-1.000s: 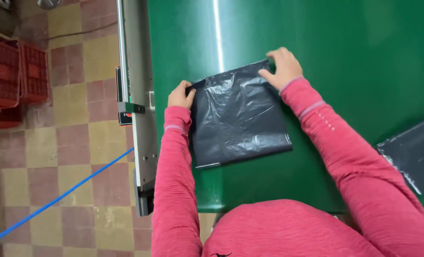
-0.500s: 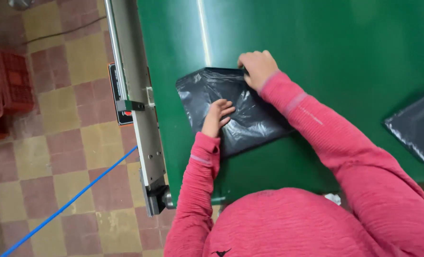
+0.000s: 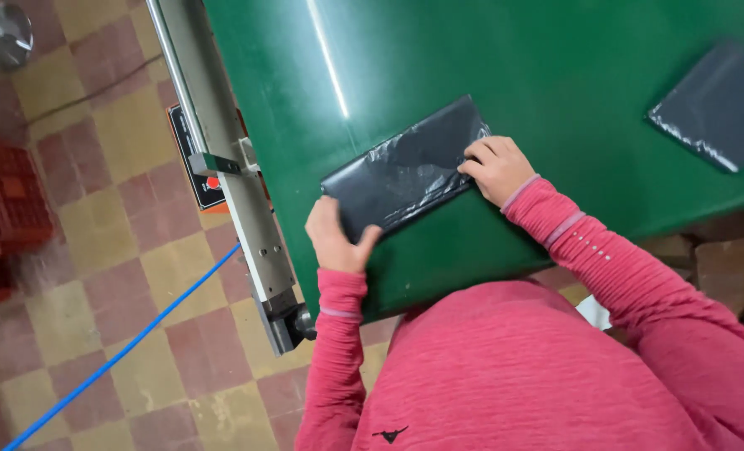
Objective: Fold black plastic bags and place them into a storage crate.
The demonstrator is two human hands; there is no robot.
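Second black bag (image 3: 717,107) far right; red crates (image 3: 4,205), blue cable (image 3: 129,342) on floor.

The left hand (image 3: 336,240) covers the near-left corner of the folded black bag (image 3: 405,171). A second dark bag (image 3: 714,104) is cut off by the frame's right edge. The red crate (image 3: 4,209) runs off the left edge.

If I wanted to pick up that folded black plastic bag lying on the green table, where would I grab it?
Probably by its two short ends, as the hands do now: the left hand at the near-left end, the right hand at the far-right end. The folded black bag is a long, flat, limp strip on the green table, so gripping both ends should keep the fold together.
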